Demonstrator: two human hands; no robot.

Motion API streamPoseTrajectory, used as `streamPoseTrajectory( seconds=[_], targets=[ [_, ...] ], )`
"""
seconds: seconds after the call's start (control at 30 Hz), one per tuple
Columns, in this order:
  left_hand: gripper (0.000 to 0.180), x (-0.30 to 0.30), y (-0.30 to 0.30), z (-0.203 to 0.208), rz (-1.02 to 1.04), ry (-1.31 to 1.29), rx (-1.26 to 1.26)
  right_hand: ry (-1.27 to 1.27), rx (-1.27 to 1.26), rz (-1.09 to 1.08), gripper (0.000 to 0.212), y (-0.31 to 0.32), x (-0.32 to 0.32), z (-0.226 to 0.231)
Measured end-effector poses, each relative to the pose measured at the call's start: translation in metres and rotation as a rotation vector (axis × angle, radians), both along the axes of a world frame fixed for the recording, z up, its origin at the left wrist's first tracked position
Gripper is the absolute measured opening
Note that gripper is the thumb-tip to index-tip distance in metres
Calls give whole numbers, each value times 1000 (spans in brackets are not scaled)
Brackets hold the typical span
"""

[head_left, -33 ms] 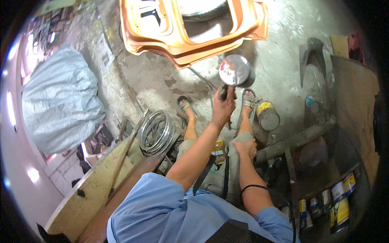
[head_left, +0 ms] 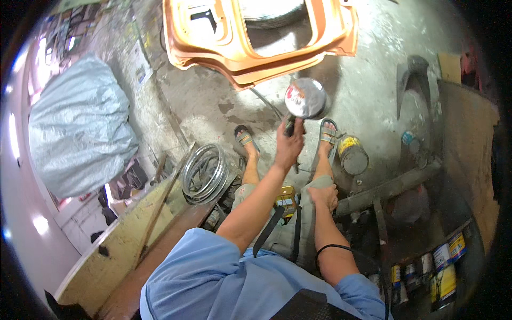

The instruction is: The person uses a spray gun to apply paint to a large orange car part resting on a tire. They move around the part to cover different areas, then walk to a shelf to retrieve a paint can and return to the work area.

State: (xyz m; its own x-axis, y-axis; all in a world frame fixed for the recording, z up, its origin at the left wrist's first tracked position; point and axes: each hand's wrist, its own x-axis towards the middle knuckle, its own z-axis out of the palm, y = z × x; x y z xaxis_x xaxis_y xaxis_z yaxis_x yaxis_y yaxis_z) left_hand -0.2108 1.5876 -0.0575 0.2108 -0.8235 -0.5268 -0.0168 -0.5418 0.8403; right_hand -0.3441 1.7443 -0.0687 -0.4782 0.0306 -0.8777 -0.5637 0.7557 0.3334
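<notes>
My left hand (head_left: 290, 141) is closed around the dark handle of a spray gun (head_left: 305, 98). Its round silver cup, with a red and orange patch, faces up and hides most of the gun's body. Beyond it an orange car body panel (head_left: 242, 66) with a large opening lies at the far side, apart from the gun. My right hand (head_left: 323, 197) rests on my right knee with nothing in it, its fingers draped over the shorts and partly hidden.
A paint tin (head_left: 354, 156) stands beside my right foot. To the left are metal rings (head_left: 205, 173) and a large pale covered bundle (head_left: 80, 128). A dark arched part (head_left: 413, 80) lies far right; several tins and bottles (head_left: 442, 272) stand near right. A thin hose (head_left: 265, 101) crosses the floor.
My left hand and the spray gun have shifted slightly left and a little nearer to me. The right hand stays on the knee. The whole view has turned slightly.
</notes>
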Motion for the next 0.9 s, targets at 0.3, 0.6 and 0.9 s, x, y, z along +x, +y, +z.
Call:
streamPoseTrajectory(
  seconds=[0.3,0.6,0.9],
  targets=[
    [34,238,25,-18,897,427,32,42,-21,138,100,-7,41,-6],
    [58,382,4,28,531,-345,-10,108,-60,280,90,-1,85,-13],
    [40,393,39,9,220,-99,78,126,31,333,93,-4,109,-19]
  ],
)
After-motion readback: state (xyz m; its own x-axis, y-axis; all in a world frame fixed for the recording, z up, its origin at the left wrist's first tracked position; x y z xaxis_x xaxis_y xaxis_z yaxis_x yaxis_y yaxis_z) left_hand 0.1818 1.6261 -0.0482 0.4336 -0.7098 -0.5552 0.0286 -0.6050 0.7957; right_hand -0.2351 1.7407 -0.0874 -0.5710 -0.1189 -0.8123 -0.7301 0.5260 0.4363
